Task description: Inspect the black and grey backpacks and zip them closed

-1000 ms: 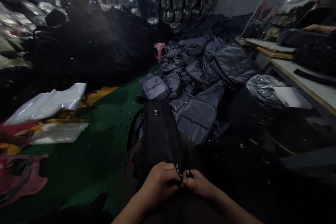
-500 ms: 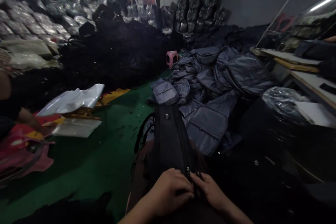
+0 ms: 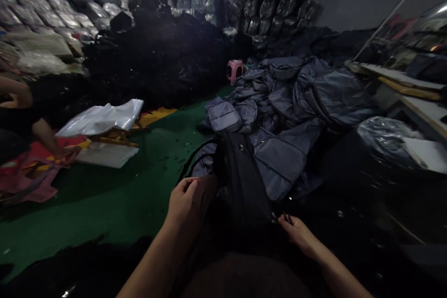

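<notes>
A black backpack [image 3: 240, 177] lies across my lap, its zip running down the front and a dark brown lining showing along its left side. My right hand [image 3: 296, 233] sits at the lower right of the bag, fingers pinched on a small black zipper pull [image 3: 288, 218] beside the metal slider. My left hand [image 3: 183, 199] has its curled fingers at the bag's left edge, next to a thin black strap loop [image 3: 195, 158]. The bag's lower end sinks into shadow, hidden.
A heap of grey backpacks [image 3: 279, 149] lies directly ahead on the green floor [image 3: 104, 200]. A co-worker's hand [image 3: 64, 152] rests on red fabric at left, beside plastic sheets [image 3: 101, 118]. A white-topped table [image 3: 419, 107] stands at right, with black stacked bags [image 3: 275, 7] behind.
My hands have moved apart from the zip's top, left hand outward to the bag's left edge, right hand down and right. A co-worker's arm now reaches further into view at left.
</notes>
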Demonstrator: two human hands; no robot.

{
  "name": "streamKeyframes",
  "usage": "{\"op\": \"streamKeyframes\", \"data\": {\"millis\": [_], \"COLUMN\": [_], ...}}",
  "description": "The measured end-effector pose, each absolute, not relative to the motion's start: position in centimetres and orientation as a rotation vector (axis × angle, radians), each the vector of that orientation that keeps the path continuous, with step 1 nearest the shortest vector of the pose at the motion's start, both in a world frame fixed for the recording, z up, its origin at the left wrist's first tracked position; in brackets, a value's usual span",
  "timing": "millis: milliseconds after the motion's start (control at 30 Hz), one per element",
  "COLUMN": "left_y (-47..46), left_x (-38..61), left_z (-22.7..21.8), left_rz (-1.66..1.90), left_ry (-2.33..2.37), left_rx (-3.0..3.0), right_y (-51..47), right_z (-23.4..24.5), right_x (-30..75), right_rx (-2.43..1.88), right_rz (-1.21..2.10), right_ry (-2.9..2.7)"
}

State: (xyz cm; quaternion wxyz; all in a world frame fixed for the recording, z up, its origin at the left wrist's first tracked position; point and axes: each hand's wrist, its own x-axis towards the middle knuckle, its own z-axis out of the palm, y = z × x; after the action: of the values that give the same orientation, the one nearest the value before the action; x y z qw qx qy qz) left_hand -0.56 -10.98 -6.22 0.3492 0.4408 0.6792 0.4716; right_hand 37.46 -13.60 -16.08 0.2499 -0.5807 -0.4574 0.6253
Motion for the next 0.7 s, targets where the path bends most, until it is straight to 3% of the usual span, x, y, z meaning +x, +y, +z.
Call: {"op": "streamKeyframes", "data": {"millis": [367,700], "left_y": [-9.8,-9.6], "left_x": [1.1,5.4], "left_z": [-8.0,-6.2], "left_rz": [1.158,0.919], "left_ry": [1.598,1.551], "left_rx": [1.221,1.44], "right_y": [-13.6,-13.8], "right_z": [-18.1,-18.3], "right_x": [37.2,36.9], "right_rx": [-1.615,-1.643], "right_rz": [1.749,1.73], "right_ry": [-1.151,-1.157]}}
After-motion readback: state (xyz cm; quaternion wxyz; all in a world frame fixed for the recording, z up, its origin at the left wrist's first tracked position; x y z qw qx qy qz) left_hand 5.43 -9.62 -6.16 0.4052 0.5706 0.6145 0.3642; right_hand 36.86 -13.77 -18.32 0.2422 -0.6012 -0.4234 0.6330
